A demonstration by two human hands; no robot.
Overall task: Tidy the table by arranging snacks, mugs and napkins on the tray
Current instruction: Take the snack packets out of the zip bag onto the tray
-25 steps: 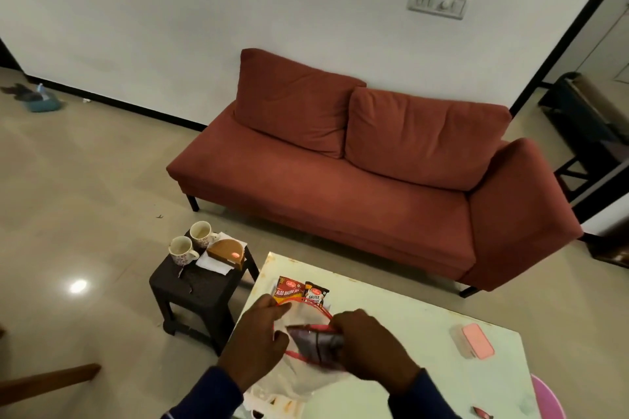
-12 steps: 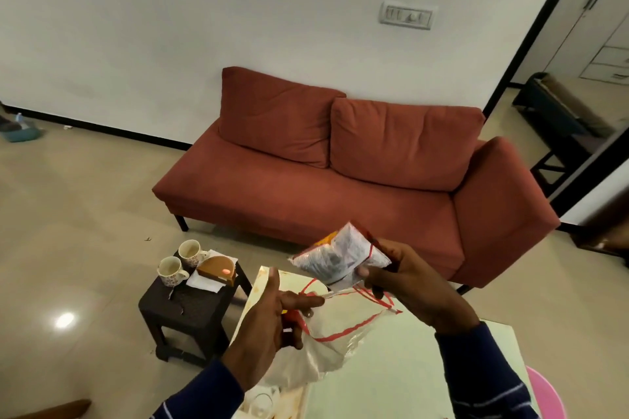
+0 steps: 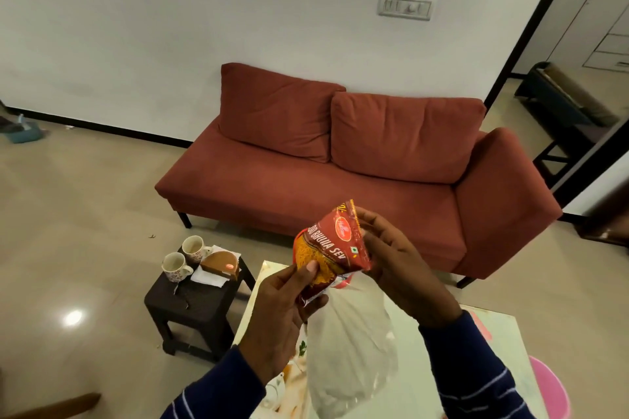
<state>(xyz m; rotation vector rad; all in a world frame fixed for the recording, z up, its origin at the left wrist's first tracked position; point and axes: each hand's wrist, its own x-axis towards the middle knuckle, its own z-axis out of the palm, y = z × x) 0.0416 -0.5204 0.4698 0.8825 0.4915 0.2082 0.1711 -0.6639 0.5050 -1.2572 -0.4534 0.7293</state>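
Observation:
Both hands hold a red and orange snack packet (image 3: 328, 248) up in the air above the pale table (image 3: 500, 354). My left hand (image 3: 282, 313) pinches its lower edge, and a white plastic bag (image 3: 350, 350) hangs down from that hand. My right hand (image 3: 394, 262) grips the packet's upper right side. On a small dark stool (image 3: 194, 309) to the left stand two patterned mugs (image 3: 175, 267) (image 3: 194, 248), white napkins (image 3: 207, 277) and a brown holder (image 3: 220, 265). The tray is not clearly visible.
A red sofa (image 3: 340, 180) stands against the white wall beyond the table. A pink object (image 3: 551, 388) sits at the table's right edge. A doorway opens at the right. Tiled floor lies open to the left of the stool.
The snack packet has been lifted higher and turned so its red printed front faces me. My left hand has shifted from the bag's mouth to the packet's lower edge; the bag now hangs below.

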